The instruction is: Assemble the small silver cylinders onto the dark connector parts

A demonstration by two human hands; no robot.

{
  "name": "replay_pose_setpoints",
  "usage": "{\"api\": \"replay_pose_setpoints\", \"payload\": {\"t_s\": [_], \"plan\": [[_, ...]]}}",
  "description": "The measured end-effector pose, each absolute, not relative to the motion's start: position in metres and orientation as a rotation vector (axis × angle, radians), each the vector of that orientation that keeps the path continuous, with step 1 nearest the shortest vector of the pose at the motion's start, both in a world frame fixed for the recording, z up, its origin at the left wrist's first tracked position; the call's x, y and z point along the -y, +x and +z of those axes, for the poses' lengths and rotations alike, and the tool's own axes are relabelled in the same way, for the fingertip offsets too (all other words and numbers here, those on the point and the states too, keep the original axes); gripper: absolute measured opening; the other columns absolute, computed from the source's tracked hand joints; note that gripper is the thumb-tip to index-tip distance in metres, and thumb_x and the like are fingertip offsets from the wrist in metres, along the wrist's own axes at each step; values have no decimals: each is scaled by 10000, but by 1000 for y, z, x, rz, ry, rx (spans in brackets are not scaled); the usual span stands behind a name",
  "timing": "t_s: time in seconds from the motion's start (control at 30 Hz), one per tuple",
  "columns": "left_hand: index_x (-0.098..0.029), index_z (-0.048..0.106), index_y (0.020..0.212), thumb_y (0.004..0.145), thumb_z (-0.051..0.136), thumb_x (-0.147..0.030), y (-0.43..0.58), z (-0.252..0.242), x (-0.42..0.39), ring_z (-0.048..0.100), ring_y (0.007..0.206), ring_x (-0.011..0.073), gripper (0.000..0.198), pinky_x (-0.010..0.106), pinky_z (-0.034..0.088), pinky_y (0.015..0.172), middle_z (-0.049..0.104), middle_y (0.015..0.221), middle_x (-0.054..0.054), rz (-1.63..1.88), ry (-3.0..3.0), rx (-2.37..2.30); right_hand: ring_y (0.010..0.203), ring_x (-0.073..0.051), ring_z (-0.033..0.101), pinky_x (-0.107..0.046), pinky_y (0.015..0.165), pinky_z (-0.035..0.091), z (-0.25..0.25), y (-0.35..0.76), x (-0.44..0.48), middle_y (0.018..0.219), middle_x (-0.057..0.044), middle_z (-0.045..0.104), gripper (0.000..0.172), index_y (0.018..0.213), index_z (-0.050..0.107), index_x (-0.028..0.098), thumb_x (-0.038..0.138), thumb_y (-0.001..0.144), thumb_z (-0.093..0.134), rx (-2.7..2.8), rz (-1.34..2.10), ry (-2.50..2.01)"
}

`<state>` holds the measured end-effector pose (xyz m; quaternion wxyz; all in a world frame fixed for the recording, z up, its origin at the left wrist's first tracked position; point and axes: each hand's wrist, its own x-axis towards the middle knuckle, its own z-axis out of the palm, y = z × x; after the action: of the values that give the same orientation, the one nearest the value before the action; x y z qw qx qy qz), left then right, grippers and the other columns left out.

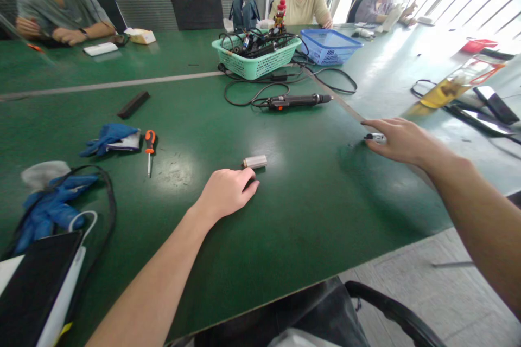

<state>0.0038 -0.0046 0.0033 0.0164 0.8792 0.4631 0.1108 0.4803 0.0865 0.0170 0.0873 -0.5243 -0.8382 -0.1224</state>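
A short silver cylinder (255, 161) with a brownish end lies on the green table (301, 200). My left hand (228, 191) rests just in front of it, thumb and forefinger apart with a gap between them; its other fingers are mostly hidden. Toward the right, my right hand (401, 141) reaches over the tabletop with its forefinger stretched out and thumb apart. Between that thumb and forefinger sits a small black-and-white object (376, 137), partly covered by the hand. A black electric screwdriver (299, 101) with a cord lies beyond both hands.
An orange-handled screwdriver (150, 146), blue gloves (112, 138) and a dark bar (133, 104) lie left. A phone (38, 287) is at near left. Farther back stand a green basket (254, 65) of tools and a blue basket (331, 49). A bottle (445, 92) lies right. Several people sit opposite.
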Motion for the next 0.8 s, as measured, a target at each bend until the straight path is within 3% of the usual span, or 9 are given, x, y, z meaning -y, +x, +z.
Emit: {"api": "replay_pose_setpoints", "payload": {"t_s": [0.17,0.33,0.53,0.8], "plan": [[-209,636,869,909,481,-317,3,1,6,613,592,174,193,298,383,592,682,697,18,449,2695,-1563,1136,-301,611,-457,1001,496,43,331,-46,1204,-131,664,400,1314,587,177,279,930,543,2531,-181,-1189],[-206,615,857,881,482,-319,-6,4,4,599,575,184,176,296,332,545,674,691,27,479,2594,-1756,1171,-306,546,-461,992,491,30,208,-36,1260,-159,608,468,1355,549,153,310,917,588,2578,71,-875],[-209,620,1013,894,479,-321,-9,4,1,615,592,190,216,291,321,540,693,729,26,432,2571,-1770,984,-264,564,-423,899,490,19,189,-41,1026,-130,624,243,1141,639,134,251,958,529,2679,121,-981],[-211,611,1108,941,452,-374,-2,2,-1,632,619,192,283,298,360,558,709,791,37,386,2620,-1682,1065,-263,557,-428,959,495,2,211,-22,1123,-122,624,292,1252,591,166,235,974,536,2543,296,-834]]}}
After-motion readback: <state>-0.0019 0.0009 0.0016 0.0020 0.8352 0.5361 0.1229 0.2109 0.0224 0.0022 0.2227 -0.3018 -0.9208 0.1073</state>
